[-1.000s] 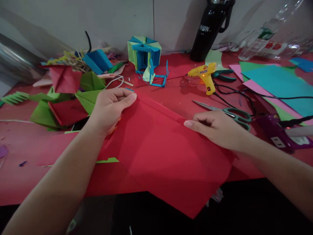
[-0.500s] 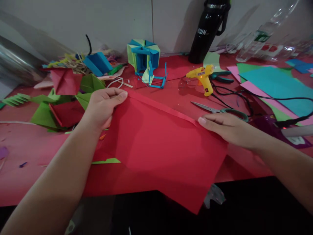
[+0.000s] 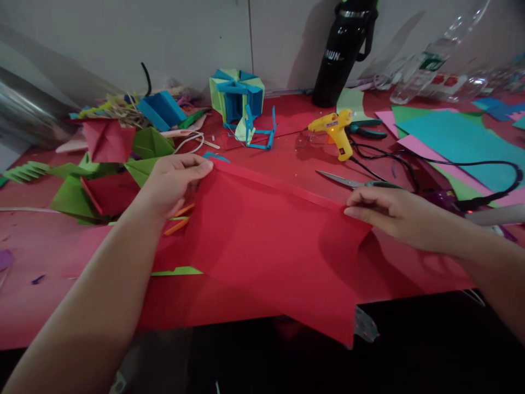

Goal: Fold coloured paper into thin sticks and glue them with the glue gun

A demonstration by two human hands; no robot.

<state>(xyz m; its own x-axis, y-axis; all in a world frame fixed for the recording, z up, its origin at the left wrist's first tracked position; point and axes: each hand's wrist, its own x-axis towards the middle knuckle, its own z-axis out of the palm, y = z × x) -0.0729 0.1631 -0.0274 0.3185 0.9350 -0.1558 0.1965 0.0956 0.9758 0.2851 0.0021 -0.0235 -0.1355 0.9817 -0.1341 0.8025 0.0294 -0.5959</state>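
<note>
A large red paper sheet (image 3: 274, 246) is lifted off the red table (image 3: 53, 295), its near corner hanging past the front edge. My left hand (image 3: 174, 180) pinches the sheet's far left corner. At the sheet's far right corner my right hand (image 3: 389, 216) pinches the folded top edge between thumb and fingers. A narrow folded strip runs along the top edge between the two hands.
Scissors (image 3: 361, 183) and a yellow glue gun (image 3: 334, 128) with its black cord lie just beyond my right hand. A black bottle (image 3: 342, 52) stands at the wall. Folded green and red paper pieces (image 3: 102, 180) sit left, coloured sheets (image 3: 455, 139) right, a blue-green paper model (image 3: 238, 96) behind.
Both hands have raised the red sheet's top edge off the table. My right hand slid outward to the right corner and went from flat on the paper to pinching it.
</note>
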